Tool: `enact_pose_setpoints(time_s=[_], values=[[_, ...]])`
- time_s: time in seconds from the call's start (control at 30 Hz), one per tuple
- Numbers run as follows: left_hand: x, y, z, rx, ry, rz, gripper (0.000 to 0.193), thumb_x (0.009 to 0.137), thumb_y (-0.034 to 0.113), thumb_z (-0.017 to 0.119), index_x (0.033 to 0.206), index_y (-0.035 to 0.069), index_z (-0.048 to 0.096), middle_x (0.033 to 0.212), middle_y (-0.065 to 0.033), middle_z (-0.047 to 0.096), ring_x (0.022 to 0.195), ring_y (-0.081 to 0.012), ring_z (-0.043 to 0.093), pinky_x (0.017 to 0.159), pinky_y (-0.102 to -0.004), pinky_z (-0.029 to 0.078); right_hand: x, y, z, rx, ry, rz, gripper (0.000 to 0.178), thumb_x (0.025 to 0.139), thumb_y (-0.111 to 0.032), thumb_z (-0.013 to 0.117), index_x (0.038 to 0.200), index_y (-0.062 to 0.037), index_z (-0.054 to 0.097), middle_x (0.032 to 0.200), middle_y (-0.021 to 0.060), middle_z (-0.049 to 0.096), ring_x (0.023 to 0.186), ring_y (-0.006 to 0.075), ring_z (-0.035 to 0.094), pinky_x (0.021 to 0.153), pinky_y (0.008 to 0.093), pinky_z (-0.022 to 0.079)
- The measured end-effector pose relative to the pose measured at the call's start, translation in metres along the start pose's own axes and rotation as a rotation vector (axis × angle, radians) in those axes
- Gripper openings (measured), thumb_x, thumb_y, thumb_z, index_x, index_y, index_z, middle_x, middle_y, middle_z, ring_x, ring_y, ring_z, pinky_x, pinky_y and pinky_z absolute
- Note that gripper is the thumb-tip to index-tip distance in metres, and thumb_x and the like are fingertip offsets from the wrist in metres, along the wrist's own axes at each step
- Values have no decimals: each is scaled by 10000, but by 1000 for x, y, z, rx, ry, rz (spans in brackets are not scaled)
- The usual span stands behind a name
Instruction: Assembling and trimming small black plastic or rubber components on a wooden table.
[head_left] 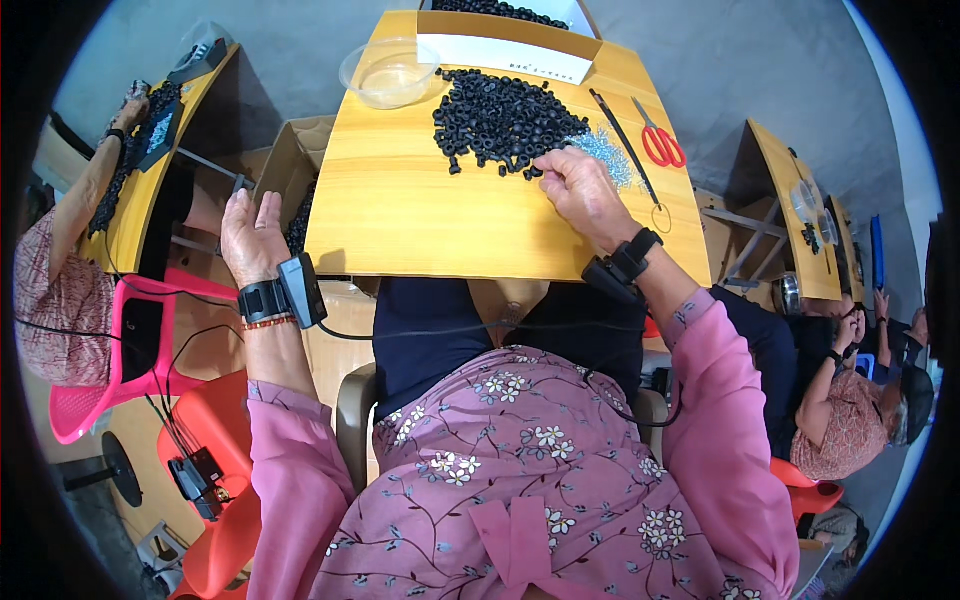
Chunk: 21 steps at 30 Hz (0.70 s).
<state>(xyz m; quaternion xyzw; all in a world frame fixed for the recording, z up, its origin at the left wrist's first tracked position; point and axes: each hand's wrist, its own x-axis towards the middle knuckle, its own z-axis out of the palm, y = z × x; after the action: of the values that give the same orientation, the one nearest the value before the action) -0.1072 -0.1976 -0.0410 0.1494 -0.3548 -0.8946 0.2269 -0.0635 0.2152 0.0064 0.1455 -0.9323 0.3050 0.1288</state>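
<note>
A heap of small black plastic parts (pixel 505 115) is spread on the yellow wooden table (pixel 430 225). Beside its right edge lies a pile of small silvery screw-like pieces (pixel 605 155). My right hand (pixel 587 197) is at the near right edge of the heap, thumb and fingers pinched together. Black parts lie right by its fingertips, and what the pinch holds, if anything, is hidden. Off the table's left edge, my left hand (pixel 254 235) is raised with fingers stretched and palm empty. An open cardboard box (pixel 290 150) with black parts inside stands below, beside it.
A clear plastic bowl (pixel 390 80) stands at the table's far left. Behind the heap is a white box (pixel 505 58) of black parts. Red-handled scissors (pixel 660 145) and a thin black rod (pixel 625 145) lie at right. A black cable (pixel 450 334) crosses my lap. Other people sit at both sides.
</note>
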Motion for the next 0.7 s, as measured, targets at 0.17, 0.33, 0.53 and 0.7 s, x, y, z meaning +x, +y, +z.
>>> enact_pose_setpoints(time_s=[0.17,0.33,0.53,0.7], values=[[-33,6,24,188,-25,82,434,938,134,652,1302,-40,492,1212,-164,535,1117,-295,568,951,-402,507,5,-3,-2,-49,-17,13,135,833,-24,595,954,25,628,909,228,637,881,415,615,786,465,501],[-78,-1,53,275,-194,74,256,953,70,612,1200,8,587,1083,-111,673,871,-167,648,817,-312,541,0,-3,-6,-110,-18,-13,94,819,-38,606,892,21,604,883,229,627,867,416,611,762,472,493],[-154,-31,78,577,-743,-98,182,914,58,659,1086,-3,664,981,-69,688,801,-104,626,728,-255,531,-30,-13,-3,-15,-42,13,110,819,-88,607,843,18,599,872,210,632,869,389,619,791,454,496],[-185,-54,97,880,-1012,-148,282,858,-6,669,1135,-38,630,1009,-58,673,812,-91,605,738,-242,522,-53,-27,-5,17,-67,7,142,849,-99,669,886,32,630,850,201,631,762,347,650,695,412,507]])
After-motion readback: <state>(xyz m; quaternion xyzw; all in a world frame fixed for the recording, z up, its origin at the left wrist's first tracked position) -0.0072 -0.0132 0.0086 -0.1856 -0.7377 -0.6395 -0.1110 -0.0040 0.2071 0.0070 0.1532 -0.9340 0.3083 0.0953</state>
